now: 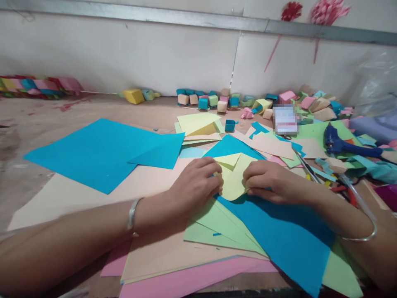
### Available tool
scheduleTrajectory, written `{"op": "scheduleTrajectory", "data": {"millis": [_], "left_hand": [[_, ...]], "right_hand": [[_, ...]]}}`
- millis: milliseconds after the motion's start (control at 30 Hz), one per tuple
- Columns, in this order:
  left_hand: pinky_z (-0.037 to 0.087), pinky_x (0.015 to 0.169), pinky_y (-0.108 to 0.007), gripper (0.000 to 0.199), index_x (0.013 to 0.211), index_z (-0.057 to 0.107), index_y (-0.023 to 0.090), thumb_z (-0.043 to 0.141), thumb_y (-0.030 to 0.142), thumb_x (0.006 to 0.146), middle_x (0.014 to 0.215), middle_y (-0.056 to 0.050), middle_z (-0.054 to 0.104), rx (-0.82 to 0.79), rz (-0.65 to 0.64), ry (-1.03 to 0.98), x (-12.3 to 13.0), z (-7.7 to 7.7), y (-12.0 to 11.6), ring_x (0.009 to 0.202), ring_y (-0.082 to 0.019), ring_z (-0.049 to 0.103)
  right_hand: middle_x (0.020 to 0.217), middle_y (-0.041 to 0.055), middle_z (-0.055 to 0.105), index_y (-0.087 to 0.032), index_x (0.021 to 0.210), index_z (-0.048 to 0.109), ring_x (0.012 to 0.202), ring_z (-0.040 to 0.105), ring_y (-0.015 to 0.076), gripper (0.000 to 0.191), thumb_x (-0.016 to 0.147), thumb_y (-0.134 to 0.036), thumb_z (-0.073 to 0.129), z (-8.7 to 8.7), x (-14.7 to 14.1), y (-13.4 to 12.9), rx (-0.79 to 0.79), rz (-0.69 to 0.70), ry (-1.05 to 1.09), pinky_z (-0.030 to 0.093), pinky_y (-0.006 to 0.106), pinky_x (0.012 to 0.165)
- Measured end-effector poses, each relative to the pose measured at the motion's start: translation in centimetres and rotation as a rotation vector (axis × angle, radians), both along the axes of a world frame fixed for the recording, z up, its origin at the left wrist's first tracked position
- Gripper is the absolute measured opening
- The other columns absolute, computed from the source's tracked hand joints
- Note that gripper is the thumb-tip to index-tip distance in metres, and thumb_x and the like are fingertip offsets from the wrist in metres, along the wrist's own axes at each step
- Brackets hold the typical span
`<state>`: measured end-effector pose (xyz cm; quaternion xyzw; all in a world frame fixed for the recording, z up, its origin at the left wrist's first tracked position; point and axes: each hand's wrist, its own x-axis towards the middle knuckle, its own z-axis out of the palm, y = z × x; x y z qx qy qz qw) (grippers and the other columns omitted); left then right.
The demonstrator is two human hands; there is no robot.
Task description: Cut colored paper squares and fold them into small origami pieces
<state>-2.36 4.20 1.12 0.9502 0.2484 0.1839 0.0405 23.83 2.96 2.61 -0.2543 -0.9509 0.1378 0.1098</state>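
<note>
A pale yellow sheet of paper (pixel 234 180) is bent into a curve between my two hands, with a pointed flap folded over at its top. My left hand (pixel 197 182) grips its left edge, fingers curled in. On the opposite edge, my right hand (pixel 269 181) pinches the paper, fingers closed and thumb hidden. Beneath the hands lie a large blue sheet (pixel 288 236) and light green sheets (pixel 214 227). Peach sheets (pixel 161 252) and pink sheets (pixel 186 277) are stacked below those, nearer to me.
Another large blue sheet (pixel 99 155) lies at left. Small paper boxes (pixel 203 101) line the wall. At right are a blue glue gun (pixel 344 145), scissors (pixel 310 167) and paper scraps (pixel 276 145). Paper flowers (pixel 328 12) hang from a metal rail (pixel 198 18).
</note>
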Motion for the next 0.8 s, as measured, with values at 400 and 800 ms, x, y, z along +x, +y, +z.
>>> {"op": "scheduleTrajectory", "data": {"millis": [400, 800], "left_hand": [[0.045, 0.069, -0.030, 0.042, 0.080, 0.070, 0.013, 0.040, 0.031, 0.103, 0.084, -0.009, 0.066, -0.127, -0.066, 0.002, 0.1, 1.0, -2.0, 0.077, -0.018, 0.057], [0.044, 0.069, -0.030, 0.025, 0.075, 0.065, 0.013, 0.058, 0.027, 0.094, 0.081, -0.007, 0.065, -0.156, 0.029, -0.060, 0.5, -1.0, -1.2, 0.079, -0.020, 0.058]], "right_hand": [[0.077, 0.0058, 0.056, -0.017, 0.071, 0.057, 0.076, 0.052, 0.0186, 0.034, 0.097, -0.033, 0.045, -0.5, -1.8, -0.8, -0.034, -0.490, -0.233, 0.034, 0.029, 0.065], [0.078, 0.0035, 0.053, -0.017, 0.067, 0.053, 0.072, 0.051, 0.0146, 0.032, 0.096, -0.031, 0.048, -0.5, -2.6, -1.3, -0.042, -0.611, -0.330, 0.028, 0.026, 0.060]]}}
